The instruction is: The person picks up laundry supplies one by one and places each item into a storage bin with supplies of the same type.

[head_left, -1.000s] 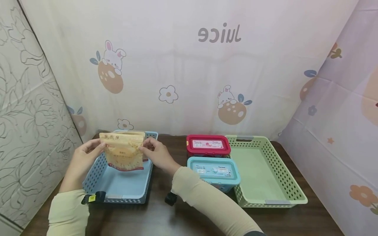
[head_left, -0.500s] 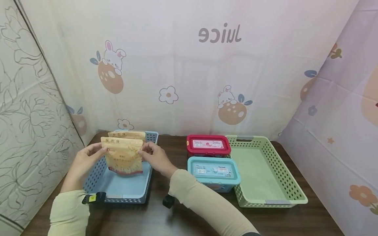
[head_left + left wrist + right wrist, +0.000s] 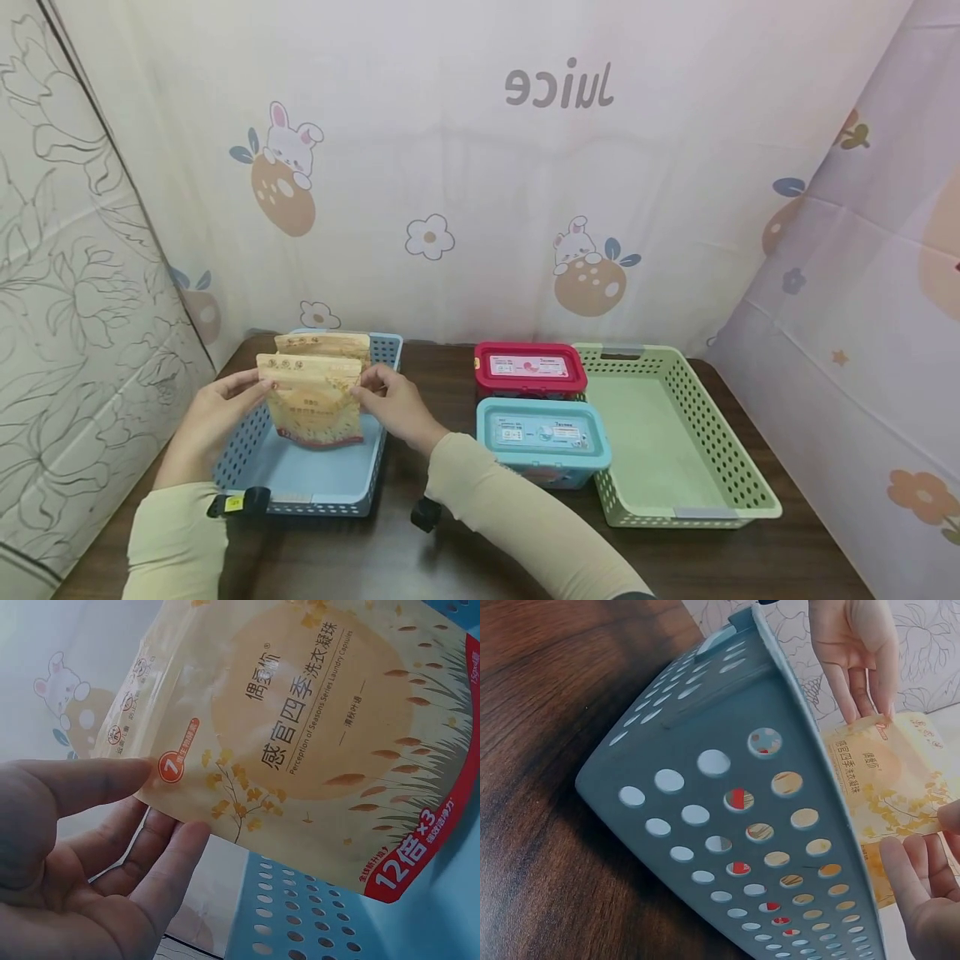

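A yellow laundry capsule pouch (image 3: 315, 408) with a red bottom band is upright over the blue basket (image 3: 300, 483) in the head view. My left hand (image 3: 210, 421) pinches its left edge. On the opposite edge, my right hand (image 3: 401, 408) grips it between thumb and fingers. Behind it stands a second, similar pouch (image 3: 330, 342), mostly covered by the first. The left wrist view shows the front pouch (image 3: 300, 727) close up, its left edge between my thumb and fingers. Through the basket holes (image 3: 739, 799) in the right wrist view, red and yellow packaging shows.
Right of the middle, a red-lidded box (image 3: 528, 367) stands behind a turquoise-lidded box (image 3: 543, 433). A pale green basket (image 3: 750, 483) stands beside them on the dark wooden table (image 3: 405, 550). Printed curtains (image 3: 480, 183) enclose the back and sides.
Both hands have lowered the front pouch slightly into the blue basket. It has come apart from the pouch behind, which now shows more at the top. The boxes and green basket stay put.
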`<state>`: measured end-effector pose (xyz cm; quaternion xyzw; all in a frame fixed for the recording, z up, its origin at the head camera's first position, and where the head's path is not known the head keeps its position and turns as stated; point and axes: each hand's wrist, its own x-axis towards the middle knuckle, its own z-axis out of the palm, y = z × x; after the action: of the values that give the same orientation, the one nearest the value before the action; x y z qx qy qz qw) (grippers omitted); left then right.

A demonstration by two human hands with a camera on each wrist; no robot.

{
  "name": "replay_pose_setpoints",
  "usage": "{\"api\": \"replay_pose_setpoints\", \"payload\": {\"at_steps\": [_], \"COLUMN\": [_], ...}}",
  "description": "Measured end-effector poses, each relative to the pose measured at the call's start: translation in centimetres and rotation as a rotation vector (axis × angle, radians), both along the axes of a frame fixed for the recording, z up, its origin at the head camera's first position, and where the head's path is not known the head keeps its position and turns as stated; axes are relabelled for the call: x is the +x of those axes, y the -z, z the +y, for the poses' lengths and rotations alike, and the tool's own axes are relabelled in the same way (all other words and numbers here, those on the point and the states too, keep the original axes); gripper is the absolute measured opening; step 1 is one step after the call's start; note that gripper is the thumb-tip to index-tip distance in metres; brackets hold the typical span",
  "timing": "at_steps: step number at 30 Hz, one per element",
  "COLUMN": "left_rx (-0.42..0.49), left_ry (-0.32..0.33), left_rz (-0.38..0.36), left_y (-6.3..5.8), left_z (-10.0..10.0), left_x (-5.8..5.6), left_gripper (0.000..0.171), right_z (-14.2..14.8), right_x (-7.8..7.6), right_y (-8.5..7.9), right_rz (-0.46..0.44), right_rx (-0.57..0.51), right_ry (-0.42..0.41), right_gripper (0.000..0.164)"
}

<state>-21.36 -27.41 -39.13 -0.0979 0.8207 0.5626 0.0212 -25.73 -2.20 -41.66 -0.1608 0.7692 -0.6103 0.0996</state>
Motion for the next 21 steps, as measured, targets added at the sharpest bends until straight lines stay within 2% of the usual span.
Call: {"api": "replay_pose_setpoints", "payload": {"at_steps": [11, 21], "left_rx": [0.044, 0.026], "left_ry": [0.022, 0.024], "left_rz": [-0.021, -0.020], "left_y": [0.43, 0.24], "left_z": [-0.18, -0.16], "left_x": [-0.28, -0.19], "left_gripper": [0.070, 0.071], "right_z": [-0.11, -0.13], "right_x": [0.02, 0.12], "right_y": [0.48, 0.10], "right_rz": [-0.018, -0.008], "right_rx": [0.021, 0.081], "right_ry": [0.014, 0.012], "right_gripper": [0.007, 0.010]}}
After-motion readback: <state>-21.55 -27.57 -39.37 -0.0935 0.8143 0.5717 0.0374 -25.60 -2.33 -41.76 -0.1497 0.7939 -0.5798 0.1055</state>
